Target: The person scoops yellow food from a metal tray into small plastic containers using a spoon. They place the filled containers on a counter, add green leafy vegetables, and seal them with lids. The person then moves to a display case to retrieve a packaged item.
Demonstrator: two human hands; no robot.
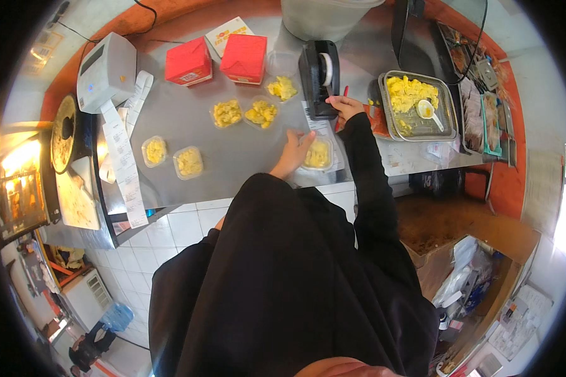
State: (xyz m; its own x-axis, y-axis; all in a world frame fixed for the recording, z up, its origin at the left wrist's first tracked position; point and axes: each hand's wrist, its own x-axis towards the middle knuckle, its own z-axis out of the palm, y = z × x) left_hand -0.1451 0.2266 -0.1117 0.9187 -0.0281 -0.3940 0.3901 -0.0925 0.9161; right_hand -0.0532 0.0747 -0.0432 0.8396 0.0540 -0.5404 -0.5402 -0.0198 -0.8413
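My left hand (293, 153) is at the left edge of a clear plastic container (331, 162) of yellow, scrambled-egg-like food (318, 153), thumb over its rim and fingers apart. My right hand (348, 108) is at the front of a black tape dispenser (312, 101), fingertips pinched at the tape end below the white-cored roll (327, 69). The container sits partly on a printed paper slip (338, 158). Behind it stand three filled containers, one (227, 113) at left, one (262, 113) beside it and one (281, 88) farther back.
Two more filled containers (154, 151) (188, 162) stand left on the metal table (236, 160). Red boxes (188, 61) (244, 59) and a label printer (106, 73) trailing paper (122, 165) are behind. A metal tray (417, 106) with yellow food and a white spoon (429, 113) sits right.
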